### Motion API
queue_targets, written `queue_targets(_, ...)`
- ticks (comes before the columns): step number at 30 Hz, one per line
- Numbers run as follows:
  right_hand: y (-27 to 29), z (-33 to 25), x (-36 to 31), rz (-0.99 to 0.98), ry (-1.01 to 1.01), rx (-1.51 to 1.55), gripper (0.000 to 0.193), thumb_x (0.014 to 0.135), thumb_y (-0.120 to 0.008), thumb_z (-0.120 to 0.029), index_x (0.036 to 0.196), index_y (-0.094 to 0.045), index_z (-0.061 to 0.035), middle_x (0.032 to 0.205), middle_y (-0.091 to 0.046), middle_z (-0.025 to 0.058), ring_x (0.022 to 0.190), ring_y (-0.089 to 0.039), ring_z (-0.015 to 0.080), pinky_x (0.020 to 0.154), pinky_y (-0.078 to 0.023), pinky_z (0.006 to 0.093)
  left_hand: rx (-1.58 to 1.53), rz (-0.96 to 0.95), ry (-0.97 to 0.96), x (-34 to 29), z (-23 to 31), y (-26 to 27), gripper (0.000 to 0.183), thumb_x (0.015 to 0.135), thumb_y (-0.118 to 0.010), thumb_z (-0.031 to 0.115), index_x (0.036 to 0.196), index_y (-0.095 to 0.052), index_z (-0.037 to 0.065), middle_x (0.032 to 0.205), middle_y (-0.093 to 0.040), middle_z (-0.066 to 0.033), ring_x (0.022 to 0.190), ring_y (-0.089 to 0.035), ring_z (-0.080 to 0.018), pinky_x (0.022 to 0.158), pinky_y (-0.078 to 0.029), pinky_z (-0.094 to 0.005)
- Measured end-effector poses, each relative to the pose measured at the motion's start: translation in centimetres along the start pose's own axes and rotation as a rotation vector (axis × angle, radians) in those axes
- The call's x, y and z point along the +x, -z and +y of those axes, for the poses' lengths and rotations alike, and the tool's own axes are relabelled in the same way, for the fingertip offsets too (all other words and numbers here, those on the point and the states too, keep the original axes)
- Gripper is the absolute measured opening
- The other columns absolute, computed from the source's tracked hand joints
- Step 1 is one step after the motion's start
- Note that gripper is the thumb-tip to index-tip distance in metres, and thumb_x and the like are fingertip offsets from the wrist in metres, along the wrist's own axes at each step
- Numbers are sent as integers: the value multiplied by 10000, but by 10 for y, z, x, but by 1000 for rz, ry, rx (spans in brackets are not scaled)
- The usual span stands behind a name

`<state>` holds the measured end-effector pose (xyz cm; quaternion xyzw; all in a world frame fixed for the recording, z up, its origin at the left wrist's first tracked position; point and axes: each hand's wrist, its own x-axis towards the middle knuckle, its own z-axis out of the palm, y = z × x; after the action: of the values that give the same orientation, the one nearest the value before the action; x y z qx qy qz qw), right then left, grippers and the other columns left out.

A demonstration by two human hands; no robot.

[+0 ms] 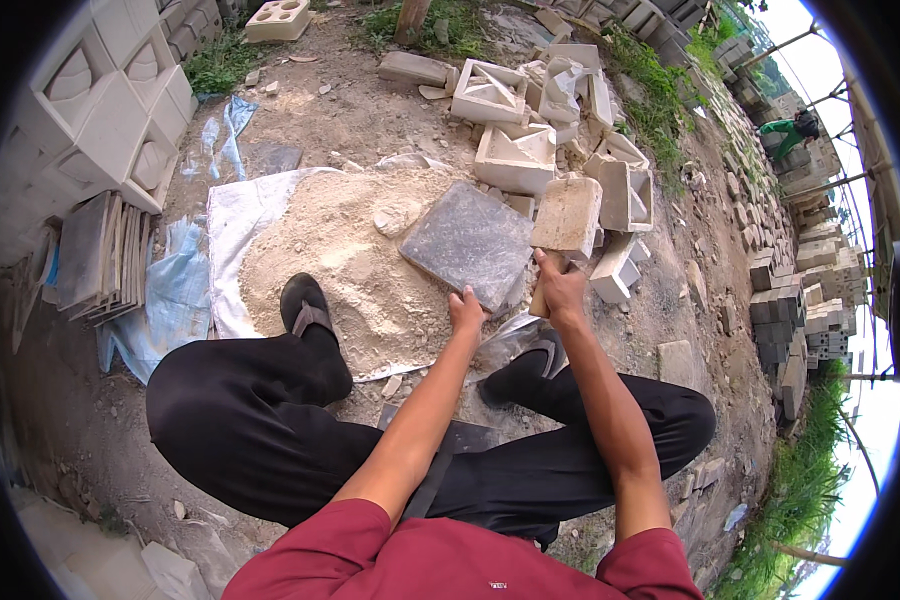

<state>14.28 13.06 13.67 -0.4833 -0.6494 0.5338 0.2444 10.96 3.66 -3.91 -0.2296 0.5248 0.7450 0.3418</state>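
Observation:
My left hand [467,312] grips the near edge of a dark grey square slab [470,245], thumb on its top face. The slab lies tilted at the right side of a heap of pale sandy powder [350,240]. To its right, my right hand [560,288] is closed around the short handle of a tan paddle-like tool [569,215] with a broad rectangular head. The handle's end shows below my fist. The head lies beside the slab's right corner, in front of broken cream blocks [515,158].
The powder rests on a white sheet [245,225] between my feet. At left, thin slabs [95,255] lean near a blue plastic sheet [177,280], below a wall of stacked cream blocks [110,95]. More blocks [825,265] stand at right; a person in green [790,132] bends in the distance.

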Motion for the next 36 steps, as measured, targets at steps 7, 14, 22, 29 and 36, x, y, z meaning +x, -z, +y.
queue_targets(7, -45, 65, 6, -70, -161, -45, 337, 796, -768, -274, 798, -598, 17, 670, -591, 68, 482, -574, 170, 434, -470, 318, 6, 3, 147, -7, 31, 20, 335, 978, -489, 278, 1092, -492, -37, 1100, -583, -186, 885, -642, -274, 637, -594, -410)
queue_targets(14, -67, 126, 28, 0, -223, -17, 373, 762, -781, -289, 840, -626, 42, 723, -633, 102, 609, -627, 195, 569, -505, 353, 690, 68, -488, 45, 162, 45, 311, 937, -539, 288, 1015, -617, -3, 974, -675, -144, 803, -649, -253, 754, -548, -419)
queue_targets(22, -39, 150, 55, 251, 34, -266, 548, 680, -761, -357, 963, -654, 100, 941, -679, 263, 915, -658, 395, 824, -497, 417, 1960, -282, -634, 42, 132, 34, 617, 970, -384, 510, 1490, -317, 185, 1578, -227, -77, 1459, -184, -276, 1164, -176, -495)
queue_targets(29, -54, 136, 38, -75, -14, -293, 579, 686, -783, -388, 985, -650, 90, 939, -684, 247, 878, -670, 366, 800, -505, 416, 2205, -156, -658, 66, 158, 43, 639, 967, -383, 515, 1513, -260, 206, 1570, -252, -73, 1462, -176, -261, 1180, -111, -488)
queue_targets(36, -26, 131, 41, -198, -2, -171, 520, 735, -773, -331, 1009, -639, 90, 927, -690, 193, 833, -667, 283, 754, -507, 374, 1820, 34, -1011, 86, 182, 54, 699, 840, -601, 268, 1444, -339, 33, 1493, -354, -183, 1427, -256, -303, 1163, -165, -507)
